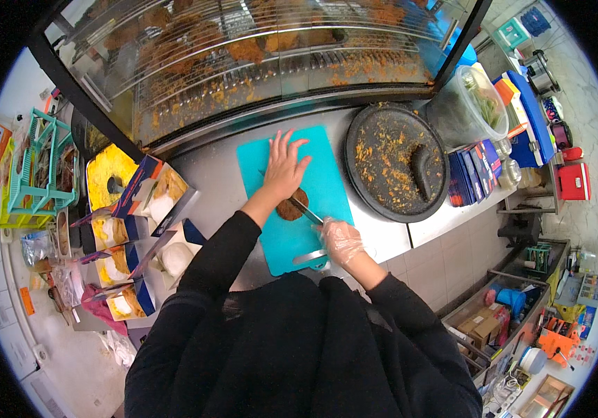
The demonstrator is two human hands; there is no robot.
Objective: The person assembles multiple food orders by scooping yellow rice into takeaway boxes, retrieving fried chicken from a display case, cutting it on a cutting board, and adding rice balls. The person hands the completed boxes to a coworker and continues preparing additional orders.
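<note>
My right hand (pixel 342 241), in a clear plastic glove, grips a knife (pixel 307 211) whose blade runs up and left across a round brown fried piece of food (pixel 289 210). The piece lies on a turquoise cutting board (pixel 312 149). Bare and with fingers spread, my left hand (pixel 284 166) lies over the front part of the blade; whether its palm presses on the blade is hidden. The blade's tip shows just left of that hand. At the board's near end is its handle slot (pixel 309 256).
Left stand open cardboard boxes (pixel 137 205) with white rice and yellow food, beside a yellow-filled tray (pixel 105 170). A glass display case (pixel 278 89) with fried food borders the back. To the right are a black stone mortar with pestle (pixel 382 172), a tub of greens (pixel 466 107) and folded boxes (pixel 471 170).
</note>
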